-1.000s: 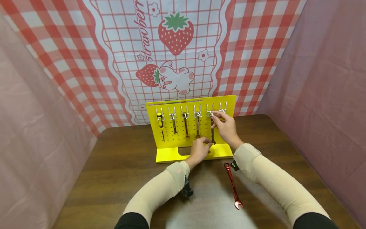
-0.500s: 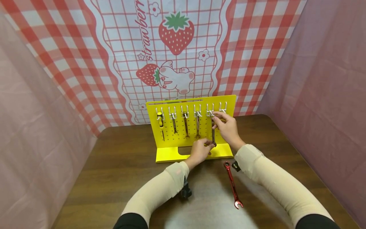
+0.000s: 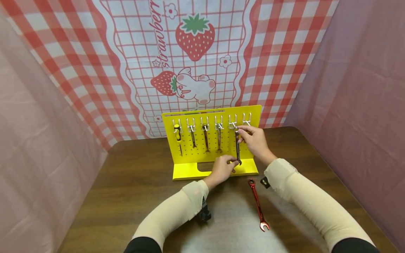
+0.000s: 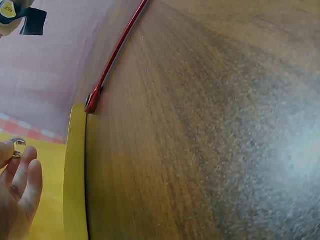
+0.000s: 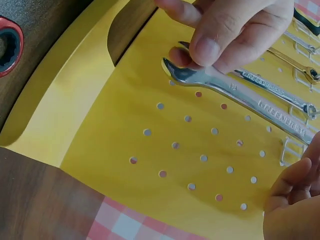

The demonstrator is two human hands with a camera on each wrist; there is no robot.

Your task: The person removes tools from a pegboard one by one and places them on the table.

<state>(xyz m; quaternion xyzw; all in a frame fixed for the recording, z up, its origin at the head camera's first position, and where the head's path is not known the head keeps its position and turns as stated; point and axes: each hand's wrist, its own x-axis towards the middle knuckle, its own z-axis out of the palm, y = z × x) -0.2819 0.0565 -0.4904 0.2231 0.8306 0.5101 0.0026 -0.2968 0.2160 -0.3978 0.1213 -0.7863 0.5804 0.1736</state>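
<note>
A silver combination wrench (image 3: 238, 149) stands nearly upright in front of the yellow pegboard (image 3: 190, 171), just below a white hook. My right hand (image 3: 255, 140) pinches its upper end, which the fingers hide in the right wrist view. At the lower end, my left hand (image 3: 221, 168) holds the open-ended head between thumb and fingers. That head (image 4: 19, 146) peeks out between the left fingertips in the left wrist view. Raised lettering shows along the wrench's shank (image 5: 260, 105) in the right wrist view.
To the left on the board hang a yellow-black screwdriver (image 3: 178, 135) and several wrenches (image 3: 206, 138). An unoccupied double hook (image 3: 246, 121) is at the far right. A red wrench (image 3: 257, 205) lies on the wooden table (image 3: 133, 196), in front of the stand.
Both hands and the silver wrench have shifted slightly right and down, its upper end now lower relative to the hook. The red wrench and the hanging tools stay put.
</note>
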